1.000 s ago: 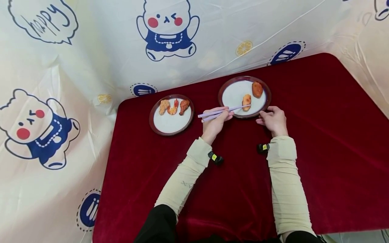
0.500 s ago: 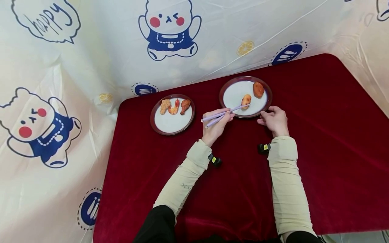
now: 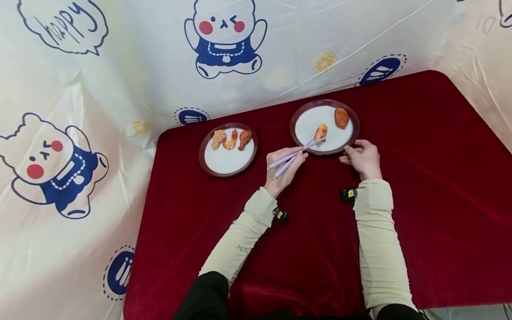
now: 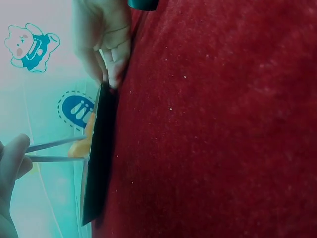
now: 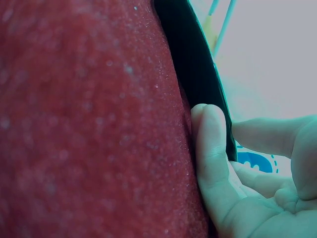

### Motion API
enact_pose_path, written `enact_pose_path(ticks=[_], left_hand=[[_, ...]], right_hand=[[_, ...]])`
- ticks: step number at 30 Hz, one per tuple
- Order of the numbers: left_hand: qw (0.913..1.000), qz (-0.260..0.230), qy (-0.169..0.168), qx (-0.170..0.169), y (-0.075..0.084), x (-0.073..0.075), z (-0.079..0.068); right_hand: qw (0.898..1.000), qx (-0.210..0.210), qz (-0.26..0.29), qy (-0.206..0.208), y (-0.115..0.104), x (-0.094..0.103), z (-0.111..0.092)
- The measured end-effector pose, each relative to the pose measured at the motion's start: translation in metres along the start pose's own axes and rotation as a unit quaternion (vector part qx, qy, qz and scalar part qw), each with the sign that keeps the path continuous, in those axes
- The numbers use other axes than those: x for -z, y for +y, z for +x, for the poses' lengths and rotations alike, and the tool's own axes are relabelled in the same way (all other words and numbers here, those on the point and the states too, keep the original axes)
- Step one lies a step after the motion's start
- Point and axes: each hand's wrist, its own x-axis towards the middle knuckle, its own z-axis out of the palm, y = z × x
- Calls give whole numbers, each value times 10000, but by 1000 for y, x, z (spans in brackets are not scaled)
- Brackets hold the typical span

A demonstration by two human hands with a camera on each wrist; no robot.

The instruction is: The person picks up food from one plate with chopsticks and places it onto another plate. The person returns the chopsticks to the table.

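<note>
My left hand (image 3: 283,168) holds a pair of lavender chopsticks (image 3: 286,162). Their tips are at a golden-brown food piece (image 3: 321,132), perhaps a chicken wing, on the right brown-rimmed plate (image 3: 306,129). In the left wrist view the two chopsticks (image 4: 54,159) stand apart around that piece (image 4: 79,148); whether they grip it I cannot tell. A darker reddish-brown piece (image 3: 342,118) lies at the plate's upper right. My right hand (image 3: 363,159) pinches the plate's near right rim; in the right wrist view the thumb (image 5: 262,135) is on the inner side and fingers are beneath.
Left of it stands another brown-rimmed plate (image 3: 224,164). It bears a pale fried piece (image 3: 218,138), a shrimp (image 3: 230,141) and a small drumstick (image 3: 245,139). Dark red velvet cloth (image 3: 312,258) covers the table, and a printed curtain (image 3: 288,53) hangs behind.
The chopsticks have turned to a steeper slant, their rear ends swinging down and apart. The golden-brown piece has shifted slightly left and tilted. The right hand still pinches the rim.
</note>
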Motion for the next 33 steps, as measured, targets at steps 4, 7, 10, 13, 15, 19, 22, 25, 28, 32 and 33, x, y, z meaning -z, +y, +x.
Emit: enact_pose_path(ticks=[4,7,10,13,15,19,22,25,28,32,33], left_hand=[[9967,418,127,-679,-1,1,-1],[9906,770,155,-1122,0,2,-2],[9866,957,121,-1317,2,3,-3],[9842,1080,97,-1399,3,4,-5],[9828,1140,95,-1448,3,5,-5],[9814,1152,94,-1533,4,7,-7],[9807,1155,92,-1573,4,8,-7],[9815,1137,57,-1539,4,9,-8],[9831,1112,-10,-1457,4,10,-10],[9857,1068,-140,-1295,2,12,-14],[9872,1051,-177,-1186,3,13,-14]], right_hand=[[10000,-24,-81,-10,-1,0,-1],[10000,-35,-73,0,-2,0,-2],[10000,-37,-82,11,-2,0,-2],[9999,-27,-120,10,-1,0,-2],[9999,-7,-117,-3,-1,0,-1],[9999,28,-101,-5,0,0,-1],[9999,32,-169,5,1,0,-1],[9997,22,-225,16,1,1,-1],[9997,17,-248,14,1,1,-2],[9998,19,-210,-1,1,0,-2],[9998,17,-198,0,1,0,-2]])
